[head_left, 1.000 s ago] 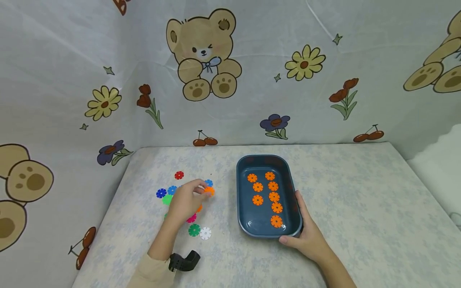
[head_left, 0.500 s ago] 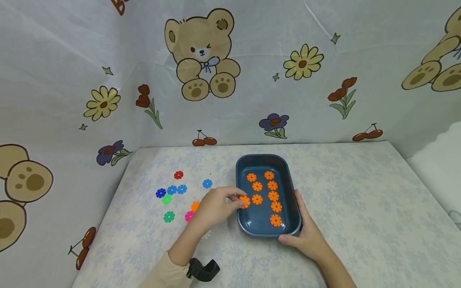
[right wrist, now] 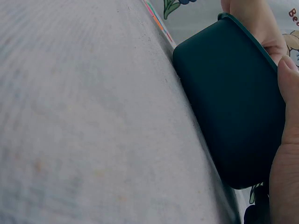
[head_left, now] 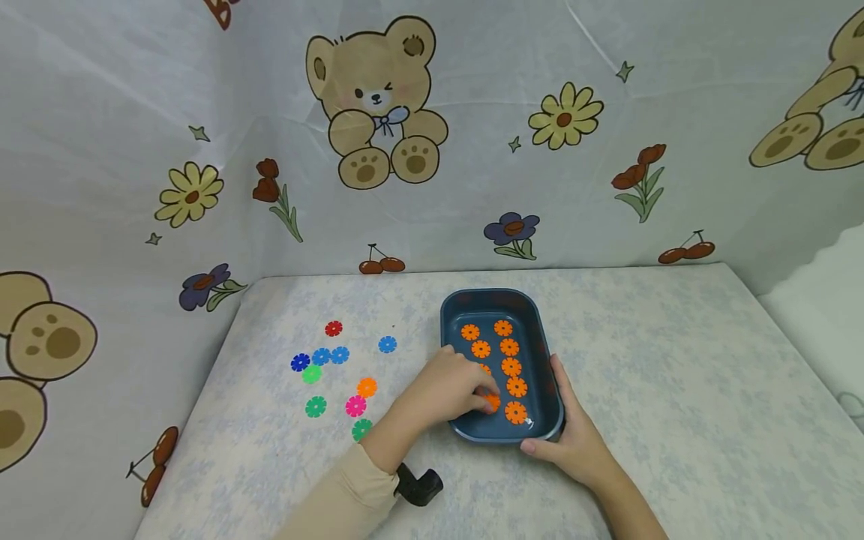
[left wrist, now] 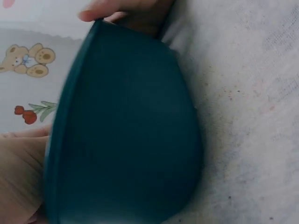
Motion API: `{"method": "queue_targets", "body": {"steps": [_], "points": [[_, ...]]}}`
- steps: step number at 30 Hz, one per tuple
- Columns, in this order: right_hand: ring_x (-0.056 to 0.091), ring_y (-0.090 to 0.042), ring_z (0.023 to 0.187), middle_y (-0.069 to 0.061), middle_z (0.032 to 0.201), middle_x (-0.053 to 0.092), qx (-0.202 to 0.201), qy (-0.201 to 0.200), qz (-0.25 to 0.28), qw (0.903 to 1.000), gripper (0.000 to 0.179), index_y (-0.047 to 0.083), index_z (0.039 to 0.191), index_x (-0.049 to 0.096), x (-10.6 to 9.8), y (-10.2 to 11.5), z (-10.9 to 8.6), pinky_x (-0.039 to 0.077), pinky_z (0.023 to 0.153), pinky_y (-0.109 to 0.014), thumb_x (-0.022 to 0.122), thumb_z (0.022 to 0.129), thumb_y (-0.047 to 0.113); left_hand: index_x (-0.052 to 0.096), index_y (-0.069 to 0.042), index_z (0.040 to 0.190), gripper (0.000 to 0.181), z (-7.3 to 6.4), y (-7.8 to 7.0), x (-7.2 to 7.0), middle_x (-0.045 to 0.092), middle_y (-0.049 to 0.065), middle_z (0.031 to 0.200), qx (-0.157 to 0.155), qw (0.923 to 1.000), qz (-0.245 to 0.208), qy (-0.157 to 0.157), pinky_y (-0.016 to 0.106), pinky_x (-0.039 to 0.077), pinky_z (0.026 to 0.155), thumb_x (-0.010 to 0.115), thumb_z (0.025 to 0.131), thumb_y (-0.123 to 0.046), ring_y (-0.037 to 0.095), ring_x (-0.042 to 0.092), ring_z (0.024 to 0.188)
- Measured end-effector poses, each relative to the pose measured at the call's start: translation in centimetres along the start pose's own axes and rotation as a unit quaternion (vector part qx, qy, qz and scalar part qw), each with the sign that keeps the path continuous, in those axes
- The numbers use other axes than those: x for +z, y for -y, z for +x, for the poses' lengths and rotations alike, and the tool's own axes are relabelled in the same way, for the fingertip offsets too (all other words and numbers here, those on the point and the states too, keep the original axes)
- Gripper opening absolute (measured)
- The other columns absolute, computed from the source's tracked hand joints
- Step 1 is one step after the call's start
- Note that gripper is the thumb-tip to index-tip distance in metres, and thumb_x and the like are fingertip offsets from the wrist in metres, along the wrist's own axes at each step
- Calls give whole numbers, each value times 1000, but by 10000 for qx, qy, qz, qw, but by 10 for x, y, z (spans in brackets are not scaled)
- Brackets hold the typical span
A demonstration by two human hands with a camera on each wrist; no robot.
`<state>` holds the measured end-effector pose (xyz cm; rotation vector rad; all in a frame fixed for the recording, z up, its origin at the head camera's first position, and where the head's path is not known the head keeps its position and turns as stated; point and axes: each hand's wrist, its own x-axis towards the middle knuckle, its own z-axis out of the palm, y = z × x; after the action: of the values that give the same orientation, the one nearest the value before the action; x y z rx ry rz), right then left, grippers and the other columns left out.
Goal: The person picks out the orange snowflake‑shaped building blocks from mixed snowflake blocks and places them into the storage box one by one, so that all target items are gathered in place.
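Observation:
A dark blue rectangular tray [head_left: 472, 431] holds several orange notched plastic discs, flat like snowflake building pieces. My left hand [head_left: 442, 386] reaches over its left rim, thumb and fingers pinching an orange snowflake disc [head_left: 493, 403] low inside; the fingers partly cover that disc and another one behind it. At the near right corner, my right hand [head_left: 574, 442] grips the tray, thumb at the near side and fingers along the right side. In the left wrist view the tray's outer wall [left wrist: 126, 126] hides the discs. The right wrist view shows my right thumb [right wrist: 288, 84] by the rim.
Left of the tray lie several loose discs: a red one [head_left: 334, 328], blue ones [head_left: 388, 344], green ones [head_left: 316, 406], a pink one [head_left: 355, 406] and an orange one [head_left: 367, 387]. A bear-printed cloth [head_left: 270, 97] stands behind the table [head_left: 675, 375].
My left hand has carried the orange disc rightward from the loose discs, over the tray's left rim and down inside. My right hand keeps its grip on the tray.

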<state>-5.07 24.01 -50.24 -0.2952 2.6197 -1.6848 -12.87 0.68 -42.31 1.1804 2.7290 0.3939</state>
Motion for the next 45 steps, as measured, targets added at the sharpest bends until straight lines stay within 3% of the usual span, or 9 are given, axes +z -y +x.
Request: {"method": "queue_targets", "body": {"steps": [7, 16, 23, 29, 34, 37, 41, 45], "points": [[13, 10, 145, 0, 168, 3, -44, 3, 68, 10000, 133, 34, 159, -4, 0, -1, 0, 18, 102, 1, 90, 68, 12, 79, -34, 96, 19, 13, 2, 14, 75, -20, 89, -155, 9984, 538, 83, 27, 33, 72, 80, 80, -45, -1, 62, 77], [11, 10, 146, -2, 169, 3, -55, -10, 72, 10000, 133, 33, 159, -4, 1, -1, 1, 17, 102, 2, 90, 67, 12, 80, -34, 87, 16, 13, -3, 13, 75, -17, 90, -400, 9933, 1077, -74, 29, 40, 71, 80, 78, -46, 2, 66, 79], [12, 11, 145, -1, 168, 3, -84, 6, 129, 9999, 133, 34, 159, -4, 1, -1, 1, 17, 103, 2, 90, 67, 11, 80, -29, 90, 20, 11, -5, 10, 76, -16, 90, -530, 9946, 897, -20, 29, 41, 72, 81, 78, -45, 4, 66, 80], [12, 12, 145, -2, 168, 3, -96, -1, 95, 9999, 133, 31, 160, -3, 1, -1, 1, 16, 103, 2, 90, 67, 12, 80, -27, 95, 21, 10, -7, 8, 76, -13, 94, -602, 9949, 810, 32, 31, 43, 78, 85, 77, -35, 7, 68, 86], [11, 11, 145, -2, 168, 3, -78, -3, 55, 10000, 132, 27, 160, -3, 1, -2, 1, 16, 103, 2, 90, 67, 13, 81, -27, 92, 14, 11, -7, 10, 76, -13, 89, -626, 9928, 1017, -96, 28, 41, 71, 84, 78, -30, 6, 67, 80], [11, 10, 146, -3, 169, 3, -99, -12, 16, 9999, 132, 26, 160, -3, 0, -1, 2, 15, 103, 2, 90, 67, 14, 79, -27, 81, 5, 13, -8, 12, 74, -14, 79, -712, 9906, 1157, -150, 26, 37, 66, 83, 79, -28, 4, 62, 70], [11, 10, 146, -4, 168, 3, -148, -10, 37, 9999, 132, 26, 160, -2, 1, -1, 2, 16, 104, 2, 90, 67, 13, 73, -26, 69, 14, 17, -10, 14, 69, -14, 69, -878, 9866, 1368, -136, 27, 36, 64, 81, 80, -25, 4, 54, 60], [12, 11, 145, -3, 168, 4, -138, -27, 42, 9999, 132, 22, 161, -2, 1, -1, 1, 16, 104, 2, 90, 67, 13, 71, -26, 69, 16, 18, -11, 14, 69, -12, 71, -870, 9835, 1578, -177, 28, 37, 65, 80, 82, -22, 5, 55, 62]]}}
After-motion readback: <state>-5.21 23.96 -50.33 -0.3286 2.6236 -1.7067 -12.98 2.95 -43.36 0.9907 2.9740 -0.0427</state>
